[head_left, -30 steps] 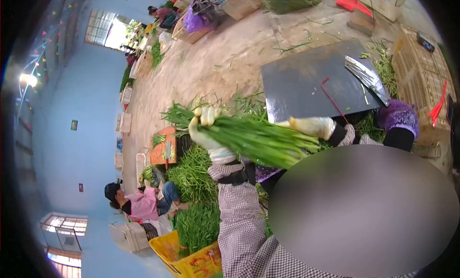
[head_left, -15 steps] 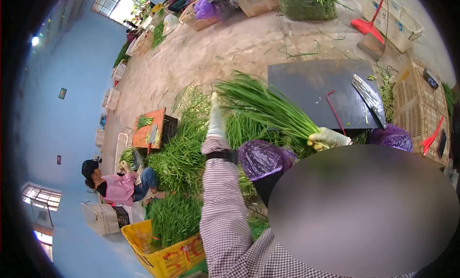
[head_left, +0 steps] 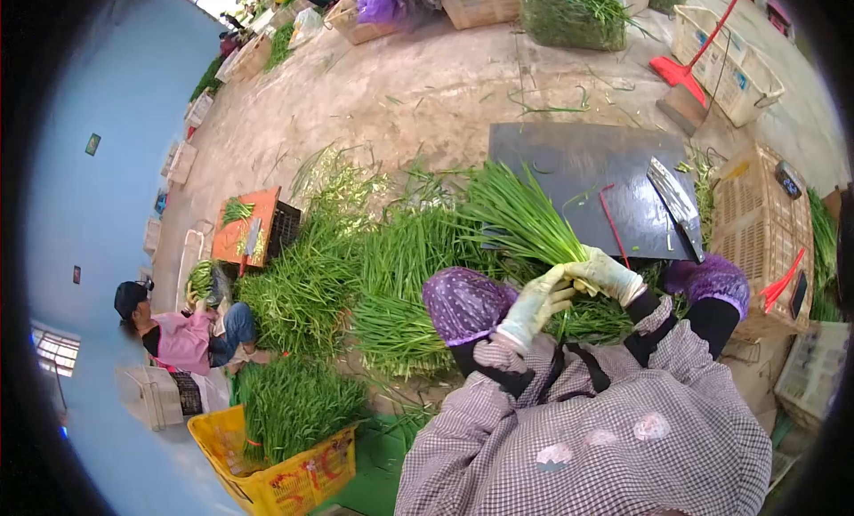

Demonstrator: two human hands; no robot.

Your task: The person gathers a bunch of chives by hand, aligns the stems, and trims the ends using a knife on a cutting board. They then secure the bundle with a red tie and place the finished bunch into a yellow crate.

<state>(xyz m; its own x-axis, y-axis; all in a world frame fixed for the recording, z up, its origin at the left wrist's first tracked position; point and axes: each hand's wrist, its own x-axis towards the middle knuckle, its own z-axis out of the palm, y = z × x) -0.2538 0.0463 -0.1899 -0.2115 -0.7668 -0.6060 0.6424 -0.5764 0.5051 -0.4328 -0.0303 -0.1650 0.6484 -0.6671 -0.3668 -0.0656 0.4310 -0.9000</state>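
A bunch of long green chives [head_left: 520, 218] fans out over the near edge of a black cutting board [head_left: 569, 165]. My right hand [head_left: 612, 276], in a pale glove, grips the bunch at its white base. My left hand [head_left: 534, 304], also gloved, closes on the same base from the left. A broad cleaver [head_left: 674, 200] lies on the board's right side, with a thin red band [head_left: 612, 221] beside it. Purple sleeve covers sit on my knees or forearms below the hands.
Heaps of loose chives [head_left: 391, 276] cover the floor to the left. A yellow crate [head_left: 276, 476] of greens stands near left. A seated person in pink [head_left: 182, 338] works by an orange board [head_left: 242, 236]. A wicker basket [head_left: 761, 218] stands right; a red broom [head_left: 680, 67] lies beyond.
My left hand, stretched out over the chive heaps before, has come back and closed on the bunch's base beside my right hand. The bunch now points away over the board.
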